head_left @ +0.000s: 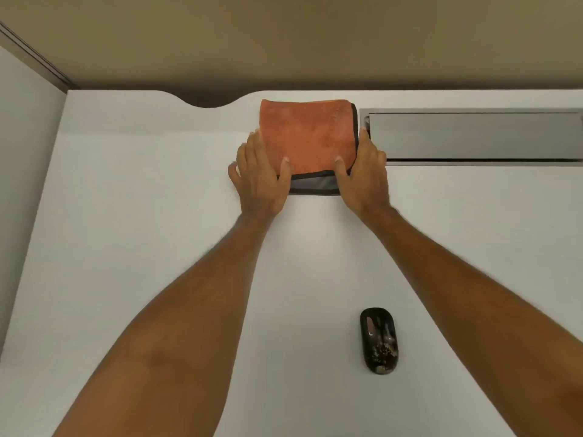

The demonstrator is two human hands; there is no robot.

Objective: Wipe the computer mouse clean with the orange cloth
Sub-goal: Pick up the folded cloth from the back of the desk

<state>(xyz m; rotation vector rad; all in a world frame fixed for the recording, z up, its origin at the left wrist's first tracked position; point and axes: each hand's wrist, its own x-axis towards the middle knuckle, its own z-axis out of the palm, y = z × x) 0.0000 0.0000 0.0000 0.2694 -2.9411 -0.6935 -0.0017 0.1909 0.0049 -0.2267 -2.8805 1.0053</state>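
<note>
A folded orange cloth (310,137) with a grey underside and dark trim lies flat near the back of the white desk (142,216). My left hand (260,178) rests at the cloth's left front corner, thumb on top of the orange face and fingers spread on the desk beside it. My right hand (362,175) mirrors it at the right front corner, thumb on the cloth and fingers along its right edge. Neither hand has lifted the cloth. A glossy black computer mouse (379,340) with speckled dirt on its near end sits alone on the desk, close to me, between my forearms.
A long grey metal cable hatch (473,137) is set into the desk right of the cloth. The desk's back edge has a curved notch (205,104). A white side panel (25,152) rises at the left; a beige wall stands behind.
</note>
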